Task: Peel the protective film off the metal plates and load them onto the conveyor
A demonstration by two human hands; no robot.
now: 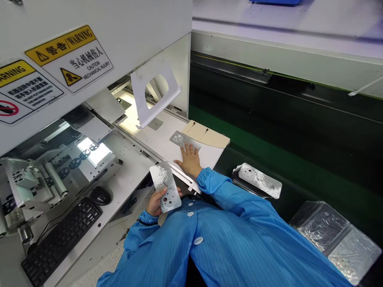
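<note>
A shiny silver plate (164, 179) with rounded corners and several round holes at its lower end is gripped in my left hand (155, 202), close to my body. My right hand (190, 160) lies spread, palm down, at the near end of a second holed plate (177, 138), which rests flat on the white conveyor surface (206, 158). Its fingertips cover part of that plate. Farther up the conveyor, a third plate (156, 124) lies beneath a tilted white bracket with a cut-out (140, 95).
A cream guide piece (217, 135) edges the conveyor's right side. Stacked plates (260, 180) and plastic-wrapped packs (335, 235) sit on the dark green surface at right. At left are a keyboard (64, 239), a mouse (100, 195) and a machine with rollers (56, 179) below warning labels (70, 59).
</note>
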